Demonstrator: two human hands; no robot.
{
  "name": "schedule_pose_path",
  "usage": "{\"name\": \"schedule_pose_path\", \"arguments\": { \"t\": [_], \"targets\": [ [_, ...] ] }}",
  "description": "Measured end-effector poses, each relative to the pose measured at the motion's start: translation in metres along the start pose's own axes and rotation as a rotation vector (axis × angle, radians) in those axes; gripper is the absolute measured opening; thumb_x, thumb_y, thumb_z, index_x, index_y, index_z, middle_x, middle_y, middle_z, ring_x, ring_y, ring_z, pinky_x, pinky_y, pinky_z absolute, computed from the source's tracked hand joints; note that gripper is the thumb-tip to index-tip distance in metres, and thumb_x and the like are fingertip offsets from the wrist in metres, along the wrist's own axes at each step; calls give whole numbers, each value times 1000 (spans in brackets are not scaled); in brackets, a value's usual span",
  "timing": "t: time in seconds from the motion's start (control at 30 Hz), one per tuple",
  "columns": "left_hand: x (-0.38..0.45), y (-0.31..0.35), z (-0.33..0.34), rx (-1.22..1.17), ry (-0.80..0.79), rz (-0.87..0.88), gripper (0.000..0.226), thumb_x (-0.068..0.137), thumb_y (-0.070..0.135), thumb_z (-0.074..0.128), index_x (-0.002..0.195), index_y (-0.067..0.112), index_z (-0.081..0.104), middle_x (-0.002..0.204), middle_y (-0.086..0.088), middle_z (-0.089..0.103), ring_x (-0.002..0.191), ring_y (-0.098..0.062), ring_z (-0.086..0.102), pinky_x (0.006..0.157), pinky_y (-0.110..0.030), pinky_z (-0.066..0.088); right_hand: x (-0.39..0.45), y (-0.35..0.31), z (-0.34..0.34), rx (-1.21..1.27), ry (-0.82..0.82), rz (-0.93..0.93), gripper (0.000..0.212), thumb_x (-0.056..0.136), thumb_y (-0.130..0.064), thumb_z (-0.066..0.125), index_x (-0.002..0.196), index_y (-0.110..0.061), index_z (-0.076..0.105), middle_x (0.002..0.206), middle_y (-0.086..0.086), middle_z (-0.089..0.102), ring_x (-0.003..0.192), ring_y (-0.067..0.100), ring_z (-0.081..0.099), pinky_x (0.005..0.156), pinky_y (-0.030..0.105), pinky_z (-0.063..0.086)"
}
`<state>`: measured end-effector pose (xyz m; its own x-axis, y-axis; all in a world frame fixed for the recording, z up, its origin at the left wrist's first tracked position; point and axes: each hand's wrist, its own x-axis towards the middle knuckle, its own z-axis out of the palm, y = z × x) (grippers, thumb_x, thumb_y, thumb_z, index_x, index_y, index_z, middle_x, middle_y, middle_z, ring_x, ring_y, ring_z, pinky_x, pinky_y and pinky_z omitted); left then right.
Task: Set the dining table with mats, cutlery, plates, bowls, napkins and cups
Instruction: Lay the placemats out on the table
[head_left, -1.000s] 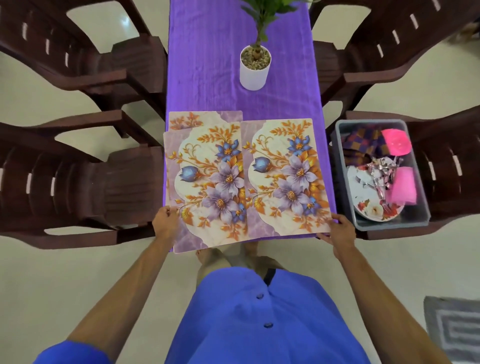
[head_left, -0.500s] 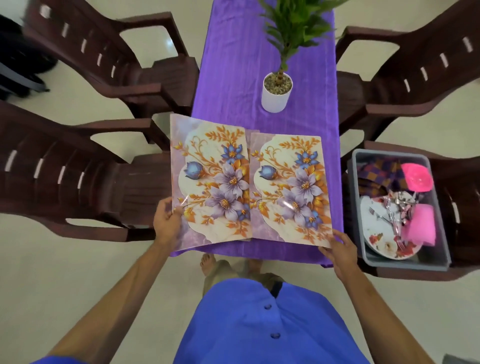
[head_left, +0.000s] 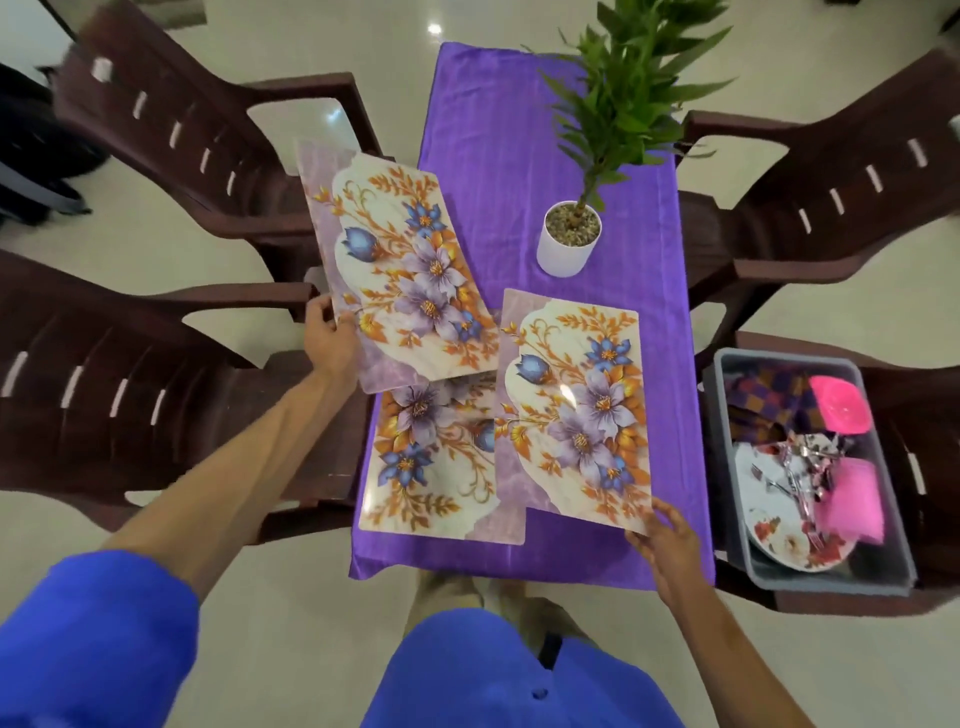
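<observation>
**Desk:** Purple cloth covers the worktop (head_left: 524, 156). What has changed?

**Operator:** From my remote seat, going largest to smallest: brown chairs (head_left: 130, 374) ring the worktop on both sides. A second ago two floral mats lay side by side at the near end, with another showing beneath the left one. Now the left hand (head_left: 328, 340) pinches the edge of the left mat (head_left: 400, 270), lifted and swung out toward the far left chair. The right hand (head_left: 670, 540) pinches the near corner of the right mat (head_left: 576, 410), which looks slightly raised. A third mat (head_left: 436, 467) is uncovered, flat at the near left.

**Desk:** Meaning for the job?

**Operator:** I judge the stack is being dealt out to places; mats only, nothing else laid yet.

**Desk:** Anything nearby or in the way?

**Operator:** A potted plant (head_left: 569, 244) stands mid-worktop, near where the lifted mat may land, so it could crowd the far settings. A grey tub (head_left: 727, 467) sits on the near right chair, holding a flowered plate (head_left: 779, 530), a tangle of cutlery (head_left: 805, 467), pink bowls (head_left: 839, 405) and a checked cloth (head_left: 769, 395).
</observation>
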<state>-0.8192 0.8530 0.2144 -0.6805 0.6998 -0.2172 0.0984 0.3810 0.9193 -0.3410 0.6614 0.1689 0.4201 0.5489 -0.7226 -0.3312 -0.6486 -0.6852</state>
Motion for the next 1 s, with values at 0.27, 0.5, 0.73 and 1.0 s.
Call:
{"name": "schedule_pose_path", "arguments": {
  "t": [0.27, 0.5, 0.73, 1.0],
  "targets": [
    [82, 37, 98, -52, -63, -65, 29, 100, 6, 54, 128, 6, 59, 114, 0, 63, 103, -18, 59, 84, -21, 45, -25, 20, 44, -7, 199, 47, 45, 74, -29, 86, 114, -18, 68, 123, 24, 67, 108, 43, 67, 56, 31, 62],
    [155, 42, 163, -198, -207, -247, 37, 98, 7, 62, 133, 13, 53, 126, -15, 66, 105, -26, 66, 77, -30, 52, -29, 33, 90, 108, 213, 77, 26, 98, -7, 66, 125, -7, 64, 122, 30, 66, 90, 36, 65, 53, 31, 61],
    [201, 14, 185, -129, -443, -440, 57, 94, 21, 74, 144, 9, 50, 138, -11, 65, 114, -24, 69, 82, -35, 61, -37, 34, 105, 115, 227, 82, 20, 91, -14, 73, 110, -14, 67, 110, 24, 69, 89, 36, 67, 56, 34, 63],
    [170, -10, 149, 30, -514, -433, 46, 94, 42, 71, 124, 8, 64, 111, -7, 74, 97, -22, 75, 86, -41, 63, -34, 34, 89, 89, 190, 98, 19, 91, -10, 75, 109, -16, 69, 110, 23, 69, 91, 39, 67, 57, 35, 63]
  ]
}}
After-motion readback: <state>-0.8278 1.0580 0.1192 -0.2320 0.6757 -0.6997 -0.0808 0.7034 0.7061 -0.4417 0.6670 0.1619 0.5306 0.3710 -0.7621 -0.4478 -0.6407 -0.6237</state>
